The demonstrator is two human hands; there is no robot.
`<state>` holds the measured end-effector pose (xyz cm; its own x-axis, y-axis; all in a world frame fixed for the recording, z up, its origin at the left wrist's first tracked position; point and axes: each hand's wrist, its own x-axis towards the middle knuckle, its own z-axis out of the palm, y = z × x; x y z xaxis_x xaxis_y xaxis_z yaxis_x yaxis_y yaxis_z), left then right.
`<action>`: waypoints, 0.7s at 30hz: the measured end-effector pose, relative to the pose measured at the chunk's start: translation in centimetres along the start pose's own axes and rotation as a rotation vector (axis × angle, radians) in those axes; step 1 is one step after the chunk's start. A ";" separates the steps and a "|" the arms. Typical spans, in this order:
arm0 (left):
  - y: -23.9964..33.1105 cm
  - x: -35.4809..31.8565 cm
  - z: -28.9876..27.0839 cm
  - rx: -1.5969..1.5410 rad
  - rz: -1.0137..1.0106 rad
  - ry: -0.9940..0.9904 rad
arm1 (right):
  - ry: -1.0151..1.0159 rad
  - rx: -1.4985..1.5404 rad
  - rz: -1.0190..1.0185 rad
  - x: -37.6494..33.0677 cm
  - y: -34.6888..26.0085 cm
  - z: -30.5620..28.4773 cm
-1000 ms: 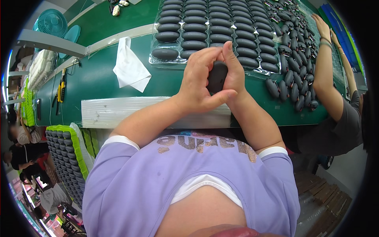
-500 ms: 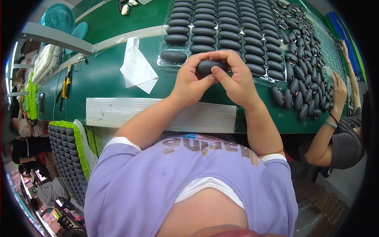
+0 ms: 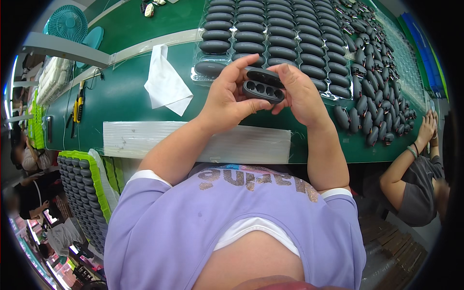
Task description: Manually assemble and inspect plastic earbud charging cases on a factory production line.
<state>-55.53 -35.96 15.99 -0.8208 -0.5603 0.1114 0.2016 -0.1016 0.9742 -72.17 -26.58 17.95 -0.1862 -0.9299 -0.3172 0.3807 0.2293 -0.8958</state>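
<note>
- Left hand (image 3: 222, 101) and right hand (image 3: 307, 99) are clamping opposite ends of the dark case (image 3: 264, 92).
- Its lid (image 3: 265, 76), closed earlier, is now standing open, exposing 4 round hollows (image 3: 260, 88).
- The case is hovering near the filled tray (image 3: 195, 76).

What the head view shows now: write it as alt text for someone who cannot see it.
A person's left hand and right hand hold a dark case open over a green table, its lid raised above round hollows. Beyond them lie rows of similar cases in a clear tray; a white cloth lies left, a loose pile of cases right.
</note>
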 end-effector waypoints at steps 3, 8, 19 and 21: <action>-0.4 0.1 -0.6 -0.033 -0.032 0.017 | -0.028 -0.110 -0.027 0.0 0.4 -0.4; -0.9 1.0 -1.2 -0.073 -0.127 0.085 | 0.026 -0.333 -0.346 0.6 1.7 -0.6; -0.9 1.5 -1.2 -0.033 -0.161 0.120 | 0.073 -0.208 -0.321 0.8 1.8 0.0; -1.0 1.4 -1.3 -0.085 -0.165 0.125 | 0.071 -0.262 -0.339 0.7 1.9 -0.1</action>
<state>-56.20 -37.77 14.92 -0.7749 -0.6272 -0.0785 0.1186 -0.2663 0.9566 -71.66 -26.81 16.03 -0.3261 -0.9453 -0.0038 0.0465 -0.0121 -0.9988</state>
